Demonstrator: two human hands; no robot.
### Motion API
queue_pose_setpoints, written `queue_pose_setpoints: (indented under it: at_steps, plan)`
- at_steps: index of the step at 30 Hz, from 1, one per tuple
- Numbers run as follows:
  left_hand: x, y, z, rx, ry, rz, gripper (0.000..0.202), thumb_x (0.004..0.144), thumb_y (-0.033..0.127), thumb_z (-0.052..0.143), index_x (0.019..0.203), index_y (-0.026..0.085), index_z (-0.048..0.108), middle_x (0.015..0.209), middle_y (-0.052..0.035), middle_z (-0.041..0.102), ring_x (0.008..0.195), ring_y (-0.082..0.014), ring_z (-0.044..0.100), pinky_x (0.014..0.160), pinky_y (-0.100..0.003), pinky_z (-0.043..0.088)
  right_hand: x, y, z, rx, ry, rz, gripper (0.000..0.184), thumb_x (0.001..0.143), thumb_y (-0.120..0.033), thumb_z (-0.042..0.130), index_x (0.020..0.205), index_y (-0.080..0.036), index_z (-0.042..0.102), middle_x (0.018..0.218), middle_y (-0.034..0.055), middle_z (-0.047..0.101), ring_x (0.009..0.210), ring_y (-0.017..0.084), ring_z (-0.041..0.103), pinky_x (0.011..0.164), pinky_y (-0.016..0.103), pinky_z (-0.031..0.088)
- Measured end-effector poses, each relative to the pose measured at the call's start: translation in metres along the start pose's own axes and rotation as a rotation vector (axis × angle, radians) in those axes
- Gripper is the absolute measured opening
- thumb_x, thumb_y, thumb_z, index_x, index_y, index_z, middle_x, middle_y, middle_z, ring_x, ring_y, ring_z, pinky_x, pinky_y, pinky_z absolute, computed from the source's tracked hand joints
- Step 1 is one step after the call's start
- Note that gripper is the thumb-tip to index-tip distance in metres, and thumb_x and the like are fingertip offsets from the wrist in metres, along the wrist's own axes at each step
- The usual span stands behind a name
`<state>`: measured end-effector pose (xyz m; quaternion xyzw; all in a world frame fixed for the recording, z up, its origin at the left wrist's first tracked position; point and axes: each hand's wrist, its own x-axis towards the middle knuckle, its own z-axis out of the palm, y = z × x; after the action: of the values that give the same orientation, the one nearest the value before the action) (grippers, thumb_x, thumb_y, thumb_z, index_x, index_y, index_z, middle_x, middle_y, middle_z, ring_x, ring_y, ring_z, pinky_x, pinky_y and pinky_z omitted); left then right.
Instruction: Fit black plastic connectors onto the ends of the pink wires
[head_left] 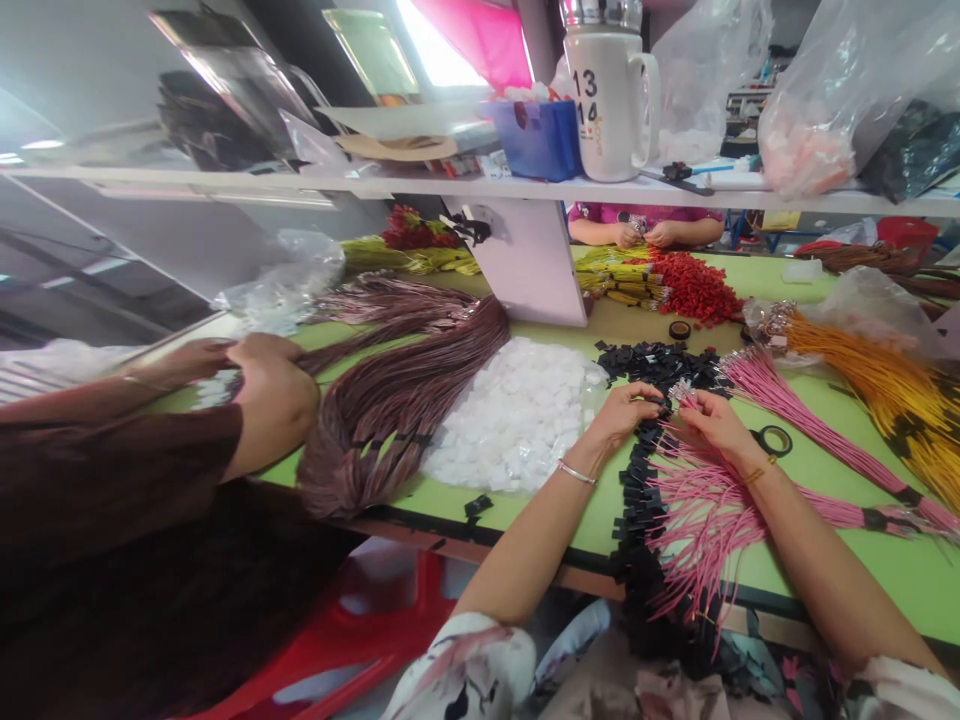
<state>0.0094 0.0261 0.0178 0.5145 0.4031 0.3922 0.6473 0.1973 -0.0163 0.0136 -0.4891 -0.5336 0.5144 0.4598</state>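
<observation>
My left hand (626, 408) is closed in a pinch on a small black plastic connector, at the edge of a pile of black connectors (660, 362). My right hand (711, 420) is closed on the terminal end of a pink wire, held up against the left hand's fingertips. Below the hands a row of black connectors with pink wires (697, 520) fitted in them runs down toward my lap. A bundle of loose pink wires (795, 410) lies to the right on the green table (825, 450).
A heap of white pieces (517, 415) and brown wire bundles (397, 400) lie to the left, where a co-worker's arm (262, 395) rests. Orange wires (877, 375), red pieces (694, 285) and another person's hands (645, 233) are beyond. A shelf above holds a mug (609, 95).
</observation>
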Motion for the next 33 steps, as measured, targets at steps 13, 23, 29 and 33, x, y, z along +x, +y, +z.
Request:
queue_pose_setpoints:
  at_steps: [13,23,29,33]
  plan:
    - [-0.014,0.001,0.013,-0.414,-0.064,-0.075,0.047,0.056,0.007,0.082,0.1,0.014,0.068,0.091,-0.0042,0.07,0.077,-0.0114,0.064,0.074,-0.024,0.05,-0.002,-0.004,0.004,0.016,0.006,0.034,0.029,0.072,-0.043,0.07,0.076,-0.018,0.057,0.056,-0.0067,0.044,0.047,0.007,0.028,0.046,0.024,0.019]
    - [-0.012,-0.002,0.005,-0.32,-0.092,-0.146,0.061,0.065,0.009,0.079,0.124,0.017,0.066,0.11,-0.0115,0.072,0.084,-0.0145,0.068,0.079,-0.028,0.054,-0.004,-0.004,0.004,-0.079,0.022,-0.005,0.028,0.073,-0.042,0.068,0.068,-0.019,0.053,0.056,-0.0052,0.046,0.051,0.009,0.033,0.048,0.024,0.023]
    - [-0.013,-0.001,0.006,-0.323,-0.107,-0.129,0.066,0.065,0.012,0.081,0.129,0.015,0.065,0.11,-0.013,0.072,0.081,-0.0139,0.068,0.081,-0.029,0.054,-0.002,0.003,0.002,-0.101,0.056,-0.026,0.033,0.074,-0.041,0.068,0.063,-0.021,0.044,0.053,-0.0057,0.041,0.05,0.008,0.03,0.047,0.024,0.021]
    - [-0.014,-0.001,0.006,-0.289,-0.128,-0.101,0.069,0.065,0.015,0.082,0.131,0.014,0.063,0.109,-0.0143,0.073,0.081,-0.0148,0.068,0.082,-0.03,0.052,-0.002,0.002,0.0,-0.091,0.043,-0.007,0.033,0.074,-0.04,0.068,0.062,-0.021,0.044,0.053,-0.006,0.041,0.05,0.008,0.03,0.047,0.024,0.021]
